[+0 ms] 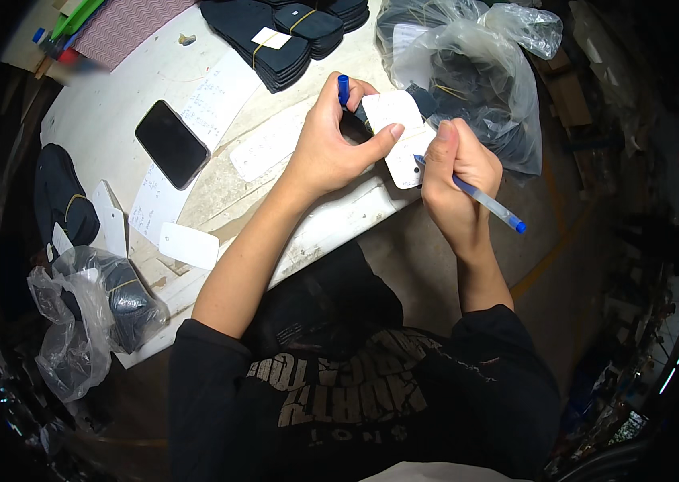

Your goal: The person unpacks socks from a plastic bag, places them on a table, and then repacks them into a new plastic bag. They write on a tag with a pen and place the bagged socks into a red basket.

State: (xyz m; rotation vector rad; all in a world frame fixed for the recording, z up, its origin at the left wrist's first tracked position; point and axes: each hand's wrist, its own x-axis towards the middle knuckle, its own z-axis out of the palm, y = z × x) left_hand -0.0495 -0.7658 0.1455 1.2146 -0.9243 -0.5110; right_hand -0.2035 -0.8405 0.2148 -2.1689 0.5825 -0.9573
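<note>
Dim worktable (114, 104), left hand (331, 140) fingers pinching white tag (398, 120), right hand (456, 173) fingers gripping pen (488, 205), tip hidden

The head camera is sitting on the person's head, looking steeply down at close range over the near edge of the white bench (219, 96), its fisheye bending everything around that bench toward the dark rim.

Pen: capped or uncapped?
Uncapped. The blue cap sits in the left hand, apart from the pen, which the right hand holds against the white tag.
</note>
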